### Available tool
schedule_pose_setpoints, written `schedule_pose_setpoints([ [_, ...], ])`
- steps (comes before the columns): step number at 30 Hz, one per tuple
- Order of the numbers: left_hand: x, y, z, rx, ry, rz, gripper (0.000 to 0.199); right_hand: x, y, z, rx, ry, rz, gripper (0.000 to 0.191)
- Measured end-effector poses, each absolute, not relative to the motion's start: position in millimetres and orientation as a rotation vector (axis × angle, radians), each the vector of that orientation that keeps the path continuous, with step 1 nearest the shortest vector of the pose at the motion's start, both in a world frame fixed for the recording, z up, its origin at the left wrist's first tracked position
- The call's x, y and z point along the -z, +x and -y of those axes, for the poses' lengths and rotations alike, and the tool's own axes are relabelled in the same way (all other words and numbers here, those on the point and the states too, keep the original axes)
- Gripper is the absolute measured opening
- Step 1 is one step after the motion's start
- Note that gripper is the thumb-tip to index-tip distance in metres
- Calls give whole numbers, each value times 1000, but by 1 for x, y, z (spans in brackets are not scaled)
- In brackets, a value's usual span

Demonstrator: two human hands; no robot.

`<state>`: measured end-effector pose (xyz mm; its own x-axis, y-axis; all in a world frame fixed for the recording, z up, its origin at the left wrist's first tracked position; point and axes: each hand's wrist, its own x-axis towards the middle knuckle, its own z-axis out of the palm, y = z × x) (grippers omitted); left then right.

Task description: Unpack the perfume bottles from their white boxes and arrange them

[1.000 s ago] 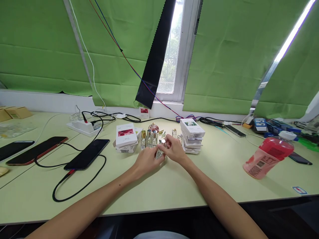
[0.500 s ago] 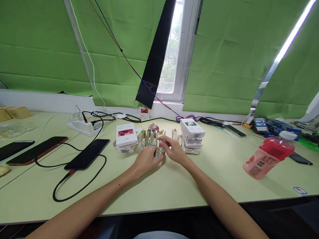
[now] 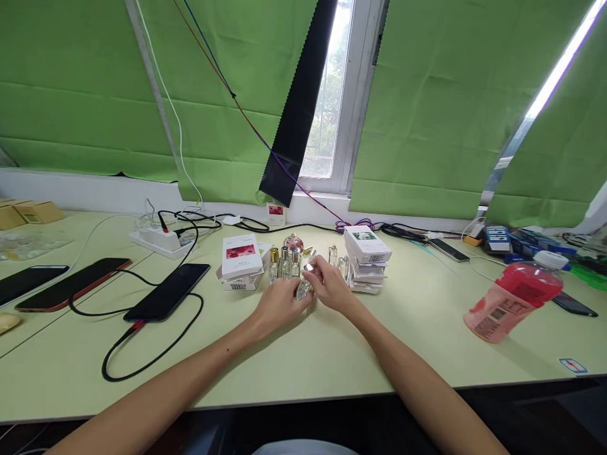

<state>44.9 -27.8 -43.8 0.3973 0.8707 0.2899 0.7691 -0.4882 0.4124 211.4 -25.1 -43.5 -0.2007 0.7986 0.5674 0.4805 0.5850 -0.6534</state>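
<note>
Near the middle of the table, my left hand (image 3: 279, 304) is closed around a small clear glass bottle (image 3: 303, 290), which tilts to the right. My right hand (image 3: 332, 285) pinches the silvery top of the same bottle; the fingers partly cover it. Just behind my left hand stand several slim glass bottles (image 3: 285, 264) with gold and silver-blue caps. Beyond them sits a round pink glass bottle (image 3: 293, 243). Two more clear bottles, one gold-topped (image 3: 332, 255) and one rounded (image 3: 343, 265), stand behind my right hand.
White boxes with a red picture (image 3: 241, 258) are stacked on the left, and another stack of white boxes (image 3: 367, 246) stands on the right. A corded phone (image 3: 168, 292) and a power strip (image 3: 159, 239) lie farther left. A pink drink bottle (image 3: 515, 300) leans at the right.
My right fingers have shifted slightly on the bottle's top, where more silver shows. The left hand keeps its hold, and the view has moved a little.
</note>
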Motion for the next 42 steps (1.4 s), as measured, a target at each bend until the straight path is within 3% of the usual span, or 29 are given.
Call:
schedule_pose_setpoints([
  [15,42,45,28,-639,2413,-1467,27,42,199,26,-398,-1144,1669,30],
  [23,40,46,27,-622,2400,-1461,37,44,199,21,-376,-1168,1607,33],
  [42,48,37,16,-498,2505,-1595,45,58,198,18,-429,-1206,1577,21],
])
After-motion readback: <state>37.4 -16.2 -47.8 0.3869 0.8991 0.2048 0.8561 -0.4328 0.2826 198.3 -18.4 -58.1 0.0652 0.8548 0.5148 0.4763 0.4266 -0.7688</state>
